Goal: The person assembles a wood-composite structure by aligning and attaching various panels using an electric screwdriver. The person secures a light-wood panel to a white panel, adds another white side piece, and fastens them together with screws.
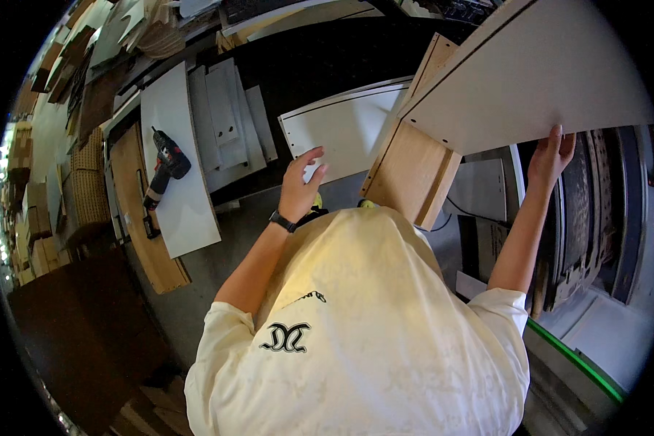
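A large white panel (pixel 530 76) with holes along its edge slants across the upper right. My right hand (pixel 548 161) grips its lower edge, fingertips showing against the white face. Below and left of that panel is a bare wooden piece (pixel 410 166) with a raised strip, meeting the panel's holed edge. Another white board (pixel 341 129), with small holes at its left end, extends leftward from the wood. Beside this board's left end my left hand (pixel 299 190) is open, thumb and fingers apart and slightly curved, holding nothing. A dark watch is on the left wrist.
A cordless drill (pixel 168 166) lies on a white board (pixel 178 211) at the left, above a wooden plank (pixel 160 265). Grey-white strips (pixel 225 116) are stacked beside it. Dark upright boards (pixel 588 218) stand at the right, near a green strip (pixel 574 360).
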Motion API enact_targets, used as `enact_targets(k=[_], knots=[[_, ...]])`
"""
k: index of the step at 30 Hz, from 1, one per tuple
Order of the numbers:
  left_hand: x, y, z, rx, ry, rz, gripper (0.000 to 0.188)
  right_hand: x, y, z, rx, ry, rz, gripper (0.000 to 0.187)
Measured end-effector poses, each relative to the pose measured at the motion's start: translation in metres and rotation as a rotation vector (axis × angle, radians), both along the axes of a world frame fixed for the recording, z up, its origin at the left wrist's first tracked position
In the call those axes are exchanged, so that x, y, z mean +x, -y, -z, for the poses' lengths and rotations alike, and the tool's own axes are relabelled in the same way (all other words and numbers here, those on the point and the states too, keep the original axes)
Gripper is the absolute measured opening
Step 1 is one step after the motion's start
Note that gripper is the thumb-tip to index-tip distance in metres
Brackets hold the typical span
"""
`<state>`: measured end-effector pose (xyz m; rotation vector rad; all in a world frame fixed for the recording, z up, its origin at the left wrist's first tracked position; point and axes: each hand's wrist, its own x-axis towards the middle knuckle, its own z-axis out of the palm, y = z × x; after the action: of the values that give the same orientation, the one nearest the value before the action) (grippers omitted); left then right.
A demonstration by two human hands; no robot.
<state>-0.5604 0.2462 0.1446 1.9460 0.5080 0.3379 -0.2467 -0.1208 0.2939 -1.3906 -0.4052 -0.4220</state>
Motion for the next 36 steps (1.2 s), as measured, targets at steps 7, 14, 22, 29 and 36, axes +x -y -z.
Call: enact_targets(k=[7,14,22,29,36], knots=[[-0.042,-0.018,-0.004,-0.314,-0.051,0.161,0.036,-0.007,-0.009,-0.006,-0.013,-0.004,-0.007,0.056],[-0.090,-0.028,0.050,-0.518,-0.327,0.248,0.046,-0.003,0.006,0.009,-0.032,-0.056,-0.024,0.056],[-0.147,-0.030,0.185,-0.501,-0.786,0.109,0.082,-0.011,0.005,0.016,-0.056,-0.069,-0.023,0.059],[-0.203,-0.032,0.279,-0.799,-0.869,-0.126,0.088,-0.011,0.022,0.025,-0.063,-0.125,0.003,0.064],[-0.226,-0.037,0.330,-0.949,-0.806,-0.234,0.093,-0.028,0.012,0.023,-0.078,-0.108,0.047,0.069]])
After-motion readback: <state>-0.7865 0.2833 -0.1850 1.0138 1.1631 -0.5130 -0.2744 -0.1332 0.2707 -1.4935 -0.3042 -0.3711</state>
